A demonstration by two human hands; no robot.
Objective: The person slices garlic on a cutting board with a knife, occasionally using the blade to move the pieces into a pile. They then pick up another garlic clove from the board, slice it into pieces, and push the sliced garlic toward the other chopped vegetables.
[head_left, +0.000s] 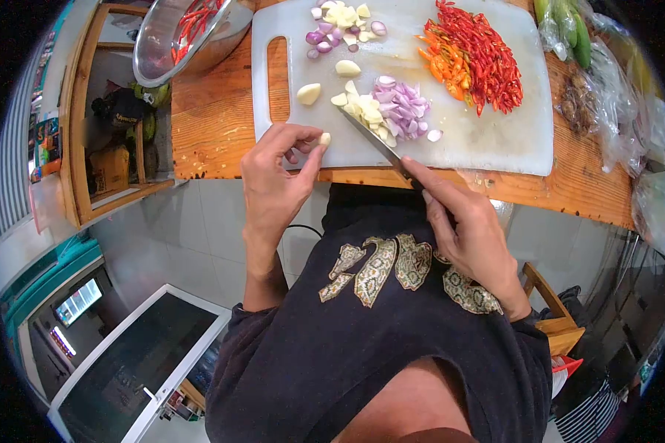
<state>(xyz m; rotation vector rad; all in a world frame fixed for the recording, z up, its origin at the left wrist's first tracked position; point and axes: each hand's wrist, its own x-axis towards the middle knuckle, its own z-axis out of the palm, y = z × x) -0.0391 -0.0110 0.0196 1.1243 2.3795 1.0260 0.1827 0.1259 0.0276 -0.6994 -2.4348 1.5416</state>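
Garlic clove [324, 138] sits at the near edge of the cutting board [488, 140], pinched between thumb and fingertips of my left hand [273, 177]. Other fingers are curled and tucked back. Gripped low like that so it's steady for the cut and the fingers are out of the blade's way.

My right hand [469, 236] is closed round the handle of the knife [373, 140], index finger laid along the top for control. Blade runs diagonally up-left, its tip by the chopped garlic [366, 111] pile, just right of the clove and not touching it as far as I can tell.

Sliced shallots [400, 100] are heaped mid-board against that pile, which leaves the near-left corner free for cutting. Two whole cloves [309, 94] wait further up the board. Cut chillies [488, 63] lie on the far right side, apart from the rest.

Metal bowl [174, 40] with more chillies is on the desk [214, 118], off the board's far-left corner. Plastic bags [606, 96] sit at the right desk edge.
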